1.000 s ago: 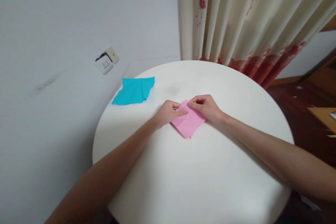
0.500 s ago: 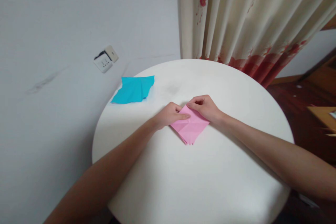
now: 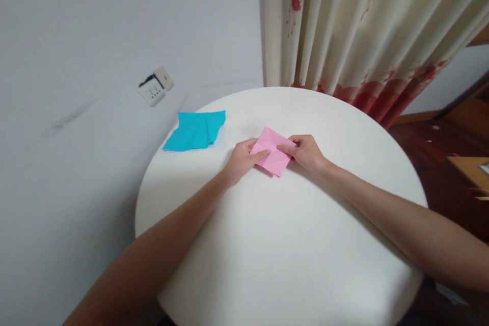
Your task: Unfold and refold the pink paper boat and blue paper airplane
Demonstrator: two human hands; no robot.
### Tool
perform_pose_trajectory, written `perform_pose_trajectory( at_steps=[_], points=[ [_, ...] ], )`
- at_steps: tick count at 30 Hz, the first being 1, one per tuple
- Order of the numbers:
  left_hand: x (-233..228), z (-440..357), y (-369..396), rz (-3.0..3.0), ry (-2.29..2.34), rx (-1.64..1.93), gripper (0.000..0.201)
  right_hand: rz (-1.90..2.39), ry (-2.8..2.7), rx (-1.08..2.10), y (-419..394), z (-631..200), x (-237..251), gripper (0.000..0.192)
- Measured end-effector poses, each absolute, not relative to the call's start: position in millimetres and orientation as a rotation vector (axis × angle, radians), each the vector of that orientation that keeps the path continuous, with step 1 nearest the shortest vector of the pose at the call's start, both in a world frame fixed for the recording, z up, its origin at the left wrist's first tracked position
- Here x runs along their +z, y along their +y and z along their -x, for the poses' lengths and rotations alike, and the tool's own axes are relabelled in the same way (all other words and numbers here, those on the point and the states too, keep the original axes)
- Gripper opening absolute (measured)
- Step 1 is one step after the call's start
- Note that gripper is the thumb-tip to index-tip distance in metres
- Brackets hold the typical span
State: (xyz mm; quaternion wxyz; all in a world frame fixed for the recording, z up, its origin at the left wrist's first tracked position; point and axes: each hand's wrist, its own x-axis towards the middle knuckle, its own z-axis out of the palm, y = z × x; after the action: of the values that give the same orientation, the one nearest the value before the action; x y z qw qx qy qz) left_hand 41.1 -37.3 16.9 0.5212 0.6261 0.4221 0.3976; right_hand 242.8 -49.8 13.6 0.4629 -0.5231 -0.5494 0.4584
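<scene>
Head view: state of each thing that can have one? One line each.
Pink paper: folded, layered at the near corner, held in both hands.
Left hand: closed on the paper's left side, thumb on top.
Right hand: closed on its right side, thumb on top.
Blue paper: spread on the table, creased, no hand on it.
Curtain: hanging in folds.
</scene>
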Motion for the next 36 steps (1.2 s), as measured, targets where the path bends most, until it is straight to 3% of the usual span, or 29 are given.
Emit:
perform_pose_trajectory(
  at_steps=[5,8,18,24,36],
  points=[
    [17,-42,-37,-1.491,1.036,0.998,0.085,1.249,-1.259,1.058,-44,-245,7,0.035],
    [17,-43,-37,-1.465,0.972,1.034,0.094,1.237,-1.246,1.035,-42,-246,6,0.03],
    [6,-41,-28,-1.414,0.92,1.127,0.07,1.238,-1.242,1.021,-37,-245,0,0.026],
    [0,-39,-23,-1.466,0.948,1.109,0.037,1.255,-1.268,1.028,-32,-247,-8,0.028],
    [3,-36,-26,-1.743,1.169,1.055,0.034,1.233,-1.265,1.015,-32,-245,-7,0.029]
  ],
)
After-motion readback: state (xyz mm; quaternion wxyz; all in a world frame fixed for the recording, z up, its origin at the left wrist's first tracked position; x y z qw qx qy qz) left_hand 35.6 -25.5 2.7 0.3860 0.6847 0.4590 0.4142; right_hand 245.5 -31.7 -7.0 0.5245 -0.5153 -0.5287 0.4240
